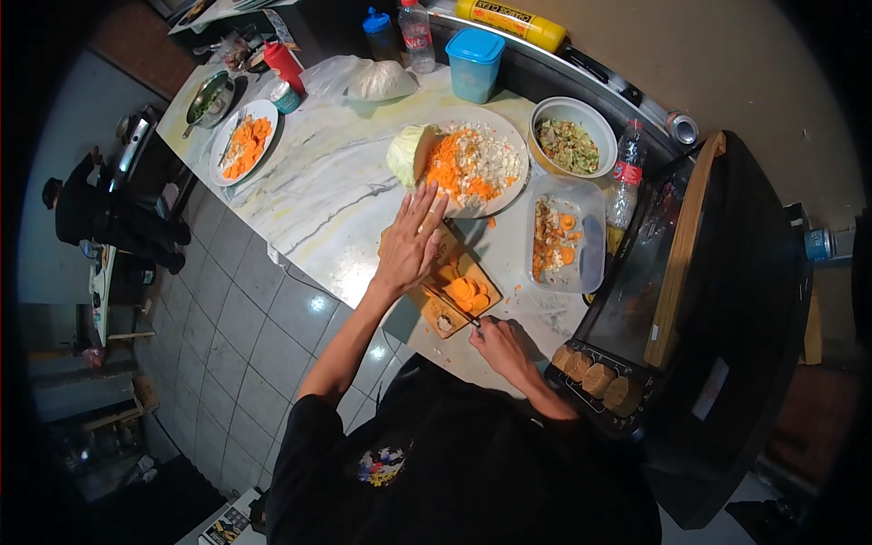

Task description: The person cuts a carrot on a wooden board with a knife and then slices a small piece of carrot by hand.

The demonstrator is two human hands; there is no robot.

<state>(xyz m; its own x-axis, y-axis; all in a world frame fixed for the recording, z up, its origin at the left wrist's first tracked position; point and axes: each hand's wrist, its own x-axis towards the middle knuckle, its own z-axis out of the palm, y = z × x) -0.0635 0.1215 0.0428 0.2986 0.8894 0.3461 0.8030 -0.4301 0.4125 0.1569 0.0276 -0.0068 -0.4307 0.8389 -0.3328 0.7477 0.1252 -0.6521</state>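
A wooden cutting board (489, 272) lies at the counter's front edge, with orange carrot slices (468, 292) on it. My right hand (500, 345) is closed round the dark handle of a knife (473, 321), whose blade lies low across the board beside the slices. Over the board's far left part, my left hand (413, 241) is stretched out flat, fingers reaching toward the plate. Just beyond those fingertips, a large plate (507, 136) carries shredded carrot (450, 167), chopped white pieces and a cut cabbage (411, 154). Whether the left palm touches the board is hidden.
Right of the plate stand a bowl of chopped vegetables (569, 145), a plastic tub with scraps (561, 245) and a bottle (627, 173). A black appliance (727, 345) borders the right side. Farther left are a plate of carrot slices (245, 145) and another person (109, 213).
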